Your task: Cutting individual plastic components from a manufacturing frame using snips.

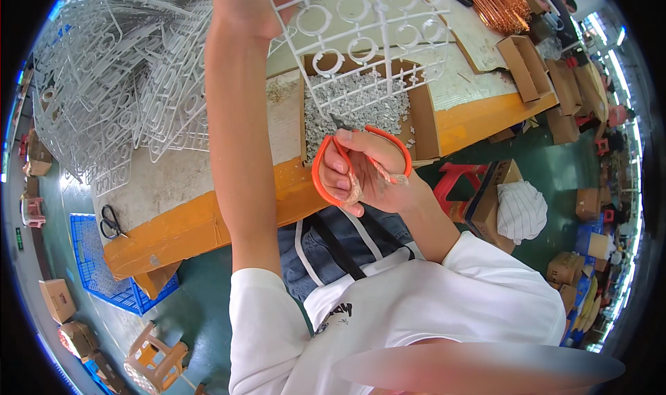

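At the top edge, my left hand (267,10) holds a white plastic sprue frame (386,38) with rings and small cross-shaped pieces on it; most of its fingers are cut off by the picture's edge. The frame hangs over an open cardboard box (424,121) containing many small white plastic parts (320,93). Lower down, my right hand (378,162) is wrapped round orange-handled scissors (318,176). Their short dark blades point up toward the frame's lower edge; whether they touch it I cannot tell.
A large heap of similar sprue frames (111,76) covers the table's left side. Black scissors (111,223) lie at the left corner. Copper-coloured rods (496,3) and a small open carton (524,69) are at the right. A blue crate (87,253) and red stool (454,183) stand below.
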The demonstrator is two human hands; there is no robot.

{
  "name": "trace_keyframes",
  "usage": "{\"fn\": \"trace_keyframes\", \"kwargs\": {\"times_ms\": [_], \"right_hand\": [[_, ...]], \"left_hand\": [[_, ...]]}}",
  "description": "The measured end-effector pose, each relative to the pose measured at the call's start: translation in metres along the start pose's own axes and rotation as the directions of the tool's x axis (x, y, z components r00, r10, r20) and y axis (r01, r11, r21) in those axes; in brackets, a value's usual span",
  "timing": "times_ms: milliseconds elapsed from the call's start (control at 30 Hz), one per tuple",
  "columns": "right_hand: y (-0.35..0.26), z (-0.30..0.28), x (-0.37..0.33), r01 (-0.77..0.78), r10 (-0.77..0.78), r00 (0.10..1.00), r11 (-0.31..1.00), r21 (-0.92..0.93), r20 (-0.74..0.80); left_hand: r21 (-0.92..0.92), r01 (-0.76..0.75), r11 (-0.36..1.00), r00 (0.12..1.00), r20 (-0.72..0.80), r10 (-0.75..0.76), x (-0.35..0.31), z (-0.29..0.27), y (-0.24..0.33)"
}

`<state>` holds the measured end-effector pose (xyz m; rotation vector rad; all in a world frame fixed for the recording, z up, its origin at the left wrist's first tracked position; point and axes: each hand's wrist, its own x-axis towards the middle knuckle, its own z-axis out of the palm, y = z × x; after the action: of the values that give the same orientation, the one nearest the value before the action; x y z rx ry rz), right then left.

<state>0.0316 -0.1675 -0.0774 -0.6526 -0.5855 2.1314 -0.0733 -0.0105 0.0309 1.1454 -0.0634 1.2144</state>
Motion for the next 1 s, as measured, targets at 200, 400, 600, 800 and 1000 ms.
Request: {"fn": "trace_keyframes", "kwargs": {"times_ms": [200,400,600,800,1000], "right_hand": [[0.001,-0.017,-0.006,-0.011,0.014,0.999,0.996,0.09,-0.033],[0.006,0.007,-0.018,0.114,-0.113,0.992,0.993,0.025,-0.051],[0.002,-0.004,-0.012,0.111,-0.112,0.994,0.991,0.079,0.007],[0.002,-0.005,-0.012,0.07,-0.071,0.997,0.996,0.047,0.021],[-0.001,-0.009,-0.007,0.036,-0.037,0.998,0.999,0.019,0.058]], "left_hand": [[0.075,0.062,0.995,0.997,-0.041,-0.059,0.0,0.007,-0.003],[0.067,0.045,0.997,0.997,-0.06,-0.041,0.001,0.006,-0.001],[0.129,0.048,0.991,0.991,-0.129,-0.031,-0.002,0.008,0.004],[0.114,0.029,0.993,0.995,-0.099,-0.017,0.0,-0.002,0.006],[0.083,0.056,0.995,0.997,-0.056,-0.052,0.0,0.0,0.005]]}}
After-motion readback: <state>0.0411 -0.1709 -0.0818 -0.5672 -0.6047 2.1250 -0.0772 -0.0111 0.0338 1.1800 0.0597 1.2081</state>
